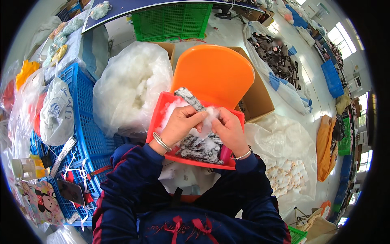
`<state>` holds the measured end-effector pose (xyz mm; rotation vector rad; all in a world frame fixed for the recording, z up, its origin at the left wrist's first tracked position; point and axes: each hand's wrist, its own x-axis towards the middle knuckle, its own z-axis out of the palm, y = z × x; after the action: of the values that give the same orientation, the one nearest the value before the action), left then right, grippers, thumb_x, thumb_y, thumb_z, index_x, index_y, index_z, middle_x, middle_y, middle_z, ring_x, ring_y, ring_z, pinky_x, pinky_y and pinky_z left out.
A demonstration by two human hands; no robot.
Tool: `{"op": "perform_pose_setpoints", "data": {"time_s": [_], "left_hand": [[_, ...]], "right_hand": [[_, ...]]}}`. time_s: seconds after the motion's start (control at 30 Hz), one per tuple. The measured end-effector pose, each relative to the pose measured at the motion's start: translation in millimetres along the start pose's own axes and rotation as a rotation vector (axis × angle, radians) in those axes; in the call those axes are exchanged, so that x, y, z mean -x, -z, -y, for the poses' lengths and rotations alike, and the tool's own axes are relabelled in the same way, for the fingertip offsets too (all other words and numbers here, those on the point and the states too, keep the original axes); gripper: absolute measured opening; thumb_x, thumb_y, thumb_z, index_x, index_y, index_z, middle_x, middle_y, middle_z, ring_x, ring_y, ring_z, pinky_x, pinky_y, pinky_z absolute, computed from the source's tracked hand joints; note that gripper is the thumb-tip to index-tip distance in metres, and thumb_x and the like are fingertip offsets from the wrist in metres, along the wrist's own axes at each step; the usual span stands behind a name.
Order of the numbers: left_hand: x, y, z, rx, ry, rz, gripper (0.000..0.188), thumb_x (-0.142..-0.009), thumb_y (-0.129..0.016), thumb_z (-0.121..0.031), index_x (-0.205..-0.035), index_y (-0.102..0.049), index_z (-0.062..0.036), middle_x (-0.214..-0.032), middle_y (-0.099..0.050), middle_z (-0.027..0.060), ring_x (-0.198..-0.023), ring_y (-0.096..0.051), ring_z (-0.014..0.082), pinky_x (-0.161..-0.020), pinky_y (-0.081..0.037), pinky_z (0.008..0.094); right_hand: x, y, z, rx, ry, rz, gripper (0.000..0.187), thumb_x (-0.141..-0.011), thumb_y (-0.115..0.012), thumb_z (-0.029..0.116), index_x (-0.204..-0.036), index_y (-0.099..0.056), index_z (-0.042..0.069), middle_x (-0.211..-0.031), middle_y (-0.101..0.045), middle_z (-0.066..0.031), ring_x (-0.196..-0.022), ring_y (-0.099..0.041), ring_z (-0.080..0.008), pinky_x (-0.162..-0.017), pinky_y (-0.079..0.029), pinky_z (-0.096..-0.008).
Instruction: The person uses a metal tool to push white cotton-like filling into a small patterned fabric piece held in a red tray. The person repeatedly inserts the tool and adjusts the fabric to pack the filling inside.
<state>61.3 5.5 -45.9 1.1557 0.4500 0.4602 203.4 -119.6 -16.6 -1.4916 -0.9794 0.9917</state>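
Note:
My left hand (182, 125) is closed, pinching a mottled grey-and-black plush fabric piece (189, 99) that sticks up past the fingertips. Close beside it, my right hand (230, 129) pinches a tuft of white fluffy stuffing (211, 116) against the piece's lower end. Both hands are above a red plastic bin (153, 129) resting at my lap. Inside the bin, more mottled grey plush pieces (199, 148) lie under and among loose white fluff. My fingers hide the spot where stuffing and fabric meet.
An orange chair (213, 73) stands just beyond the bin, with a cardboard box (258, 99) behind it. Left are a clear bag of stuffing (132, 85) and a blue crate (87, 134) with scissors (83, 173). Right lies a plastic sack (288, 142) holding small white-and-tan pieces.

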Motion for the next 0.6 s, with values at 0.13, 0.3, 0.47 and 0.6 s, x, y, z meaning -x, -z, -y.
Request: {"op": "perform_pose_setpoints", "data": {"time_s": [0.13, 0.3, 0.47, 0.6], "left_hand": [[-1, 3, -11, -0.054, 0.099, -0.004, 0.029, -0.095, -0.063, -0.023, -0.077, -0.066, -0.0002, -0.066, -0.064, 0.0036, -0.058, -0.058, 0.0084, -0.057, -0.047, 0.0239], [-5, 9, -14, -0.029, 0.074, -0.115, 0.029, -0.094, -0.063, -0.023, -0.077, -0.064, 0.0004, -0.064, -0.061, 0.0029, -0.057, -0.057, 0.0086, -0.056, -0.047, 0.0241], [-8, 9, -15, 0.001, 0.095, -0.135, 0.029, -0.095, -0.063, -0.023, -0.075, -0.062, -0.0020, -0.065, -0.061, 0.0040, -0.056, -0.056, 0.0095, -0.055, -0.047, 0.0242], [-9, 15, -11, 0.228, 0.117, -0.121, 0.032, -0.096, -0.063, -0.025, -0.073, -0.060, -0.0034, -0.064, -0.060, 0.0041, -0.056, -0.056, 0.0108, -0.054, -0.047, 0.0250]], "right_hand": [[0, 0, 4, 0.129, 0.045, -0.024, 0.010, -0.093, -0.058, 0.007, -0.098, -0.056, -0.002, -0.085, -0.063, -0.0055, -0.075, -0.056, -0.0083, -0.066, -0.047, -0.0256], [3, 27, 8, 0.469, 0.047, -0.067, 0.014, -0.092, -0.063, 0.011, -0.096, -0.058, -0.001, -0.076, -0.062, -0.0080, -0.067, -0.056, -0.0095, -0.060, -0.046, -0.0259], [11, 28, 20, 0.499, 0.286, -0.157, 0.018, -0.087, -0.069, 0.010, -0.100, -0.060, 0.001, -0.082, -0.062, -0.0062, -0.068, -0.060, -0.0127, -0.061, -0.047, -0.0260], [2, 20, 23, 0.649, 0.374, -0.125, 0.016, -0.086, -0.068, 0.007, -0.100, -0.061, 0.002, -0.090, -0.060, -0.0086, -0.070, -0.060, -0.0214, -0.062, -0.048, -0.0300]]}}
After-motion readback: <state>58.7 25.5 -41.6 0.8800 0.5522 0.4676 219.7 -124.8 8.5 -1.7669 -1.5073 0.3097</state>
